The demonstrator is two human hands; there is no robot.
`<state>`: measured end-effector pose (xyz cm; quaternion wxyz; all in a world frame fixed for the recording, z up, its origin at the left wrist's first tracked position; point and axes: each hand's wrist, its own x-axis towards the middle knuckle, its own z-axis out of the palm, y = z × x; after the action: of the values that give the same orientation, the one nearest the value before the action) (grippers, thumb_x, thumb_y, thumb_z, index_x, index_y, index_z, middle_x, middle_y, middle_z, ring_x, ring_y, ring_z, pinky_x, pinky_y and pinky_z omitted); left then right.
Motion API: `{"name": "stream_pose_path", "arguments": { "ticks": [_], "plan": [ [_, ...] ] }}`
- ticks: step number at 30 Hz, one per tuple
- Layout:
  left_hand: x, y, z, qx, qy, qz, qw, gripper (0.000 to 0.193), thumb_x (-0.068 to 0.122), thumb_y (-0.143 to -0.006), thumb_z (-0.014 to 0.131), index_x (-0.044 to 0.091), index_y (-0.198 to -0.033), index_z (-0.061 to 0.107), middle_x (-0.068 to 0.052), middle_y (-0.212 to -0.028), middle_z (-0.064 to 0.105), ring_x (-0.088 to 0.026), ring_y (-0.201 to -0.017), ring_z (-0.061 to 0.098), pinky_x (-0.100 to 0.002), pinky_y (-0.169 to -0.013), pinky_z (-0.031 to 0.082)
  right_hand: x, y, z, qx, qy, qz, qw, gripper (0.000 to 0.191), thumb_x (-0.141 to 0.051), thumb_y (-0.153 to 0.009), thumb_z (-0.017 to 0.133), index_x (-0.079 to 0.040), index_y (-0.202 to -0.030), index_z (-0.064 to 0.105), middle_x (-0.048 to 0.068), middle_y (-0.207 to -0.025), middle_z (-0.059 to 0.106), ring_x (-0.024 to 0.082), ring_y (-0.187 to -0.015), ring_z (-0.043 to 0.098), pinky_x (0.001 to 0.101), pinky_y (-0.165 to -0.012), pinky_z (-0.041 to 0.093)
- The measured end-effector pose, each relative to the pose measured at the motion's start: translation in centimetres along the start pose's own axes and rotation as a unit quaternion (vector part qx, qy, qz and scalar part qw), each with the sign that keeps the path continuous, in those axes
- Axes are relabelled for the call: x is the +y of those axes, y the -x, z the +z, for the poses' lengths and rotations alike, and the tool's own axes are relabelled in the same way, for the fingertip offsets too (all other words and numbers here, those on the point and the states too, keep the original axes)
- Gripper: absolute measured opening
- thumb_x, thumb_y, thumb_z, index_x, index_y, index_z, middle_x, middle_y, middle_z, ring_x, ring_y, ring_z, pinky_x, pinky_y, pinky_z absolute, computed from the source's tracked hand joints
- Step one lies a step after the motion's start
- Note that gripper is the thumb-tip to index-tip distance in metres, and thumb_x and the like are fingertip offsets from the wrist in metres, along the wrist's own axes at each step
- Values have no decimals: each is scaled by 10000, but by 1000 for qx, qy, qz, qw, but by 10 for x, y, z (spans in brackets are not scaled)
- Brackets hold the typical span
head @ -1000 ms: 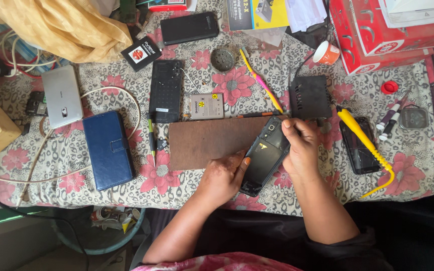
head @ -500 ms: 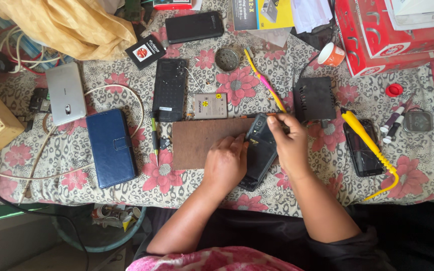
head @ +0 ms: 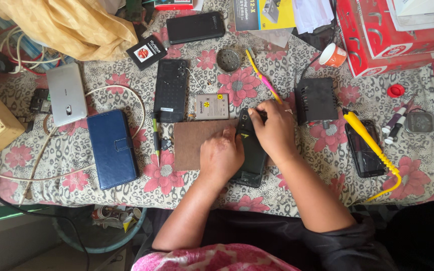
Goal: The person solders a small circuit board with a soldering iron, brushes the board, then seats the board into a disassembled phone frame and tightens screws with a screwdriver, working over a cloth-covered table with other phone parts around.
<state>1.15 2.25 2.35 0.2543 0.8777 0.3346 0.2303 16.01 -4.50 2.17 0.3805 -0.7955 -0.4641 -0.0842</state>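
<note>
At the centre of the frame a black phone (head: 251, 159) lies on the flower-patterned table (head: 297, 195), its left edge over a brown mat (head: 193, 144). The left hand (head: 221, 158) rests on the middle of the phone, palm down with fingers curled against its body, pressing it flat rather than lifting it. The right hand (head: 273, 129) is at the phone's upper end, fingertips pinched closed on the top edge near the corner; what, if anything, sits between the fingertips cannot be made out. The step in hand looks like working at the phone's upper end while the lower part is steadied. A next move there would call for a small, controlled pull or pry at the top edge with the left hand bearing down so the phone does not slide on the mat. Just above the mat lies a grey battery (head: 212, 106), with a black phone back (head: 171, 90) to its left. A yellow-handled iron (head: 367, 138) lies right of centre across another dark phone (head: 363, 148).
</note>
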Motion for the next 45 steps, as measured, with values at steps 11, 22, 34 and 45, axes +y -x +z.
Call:
{"name": "stream_pose_path", "arguments": {
  "ticks": [11,22,34,45],
  "plan": [
    [-2,-9,-2,-41,-25,-10,999,179,199,-879,642,50,-977,662,-181,-786,727,-399,-706,717,-528,-620,562,12,5,23,-6,65,-7,998,220,-226,-907,798,-84,-928,630,102,-992,619,375,-1016,554,521,-896,431],
    [-2,-5,-15,67,-14,47,997,328,310,-843,772,53,-1040,719,-161,-886,736,-369,-829,710,-484,-708,570,7,6,20,5,62,-13,998,208,-223,-915,805,-96,-946,644,113,-1066,572,374,-1051,520,520,-903,436],
    [-93,3,-82,177,-213,-74,958,263,223,-884,765,24,-1039,690,-184,-1005,670,-375,-920,629,-482,-790,490,5,9,6,96,-9,-34,995,209,-183,-977,792,-53,-909,643,107,-1004,597,340,-1011,560,481,-880,465],
    [-129,-2,-78,118,-236,-99,959,282,187,-882,721,20,-1088,625,-149,-898,714,-362,-842,700,-497,-764,527,5,8,3,92,-71,-13,993,224,-170,-990,778,-41,-879,633,97,-976,591,288,-928,563,425,-801,468]
  ]
}}
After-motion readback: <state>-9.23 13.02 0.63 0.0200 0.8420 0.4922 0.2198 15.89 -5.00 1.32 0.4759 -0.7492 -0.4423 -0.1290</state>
